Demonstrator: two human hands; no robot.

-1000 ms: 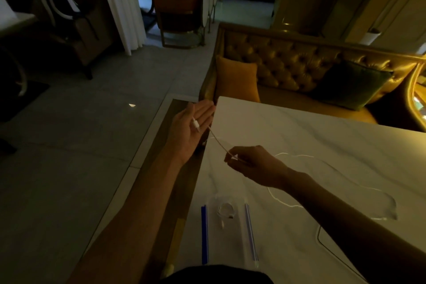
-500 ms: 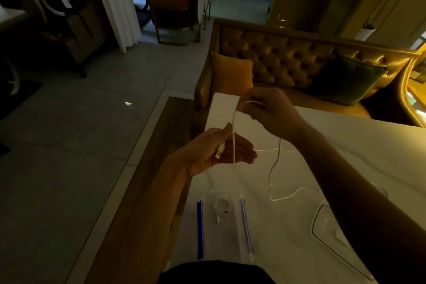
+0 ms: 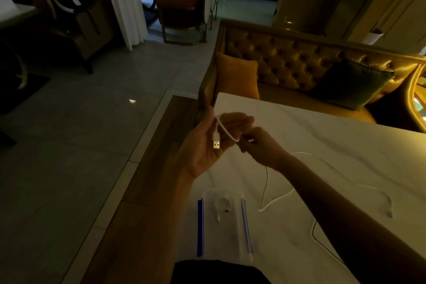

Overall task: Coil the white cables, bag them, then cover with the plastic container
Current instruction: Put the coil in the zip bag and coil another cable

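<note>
- Light is low; detail limited. Left hand is palm-up over the table's near-left corner, fingers loosely curled around one loop of the white cable. The USB plug lies on the palm, pointing toward me.
- Right hand sits just beside the left, thumb and fingertips pinching the cable where the loop comes off the left fingers.
- The loose remainder of the cable drops from the right hand and trails across the marble table, running away to the right. I judge only the first turn is made; most of the length is still uncoiled.
- Zip bag lies flat near my body, blue strip along each long side. A small coiled cable shows through it, so I read one cable as already bagged.
- A clear rounded edge at lower right, partly behind my forearm, is probably the plastic container; cannot confirm.
- Left to do, as I judge: finish this coil, bag it, place the cover.
</note>
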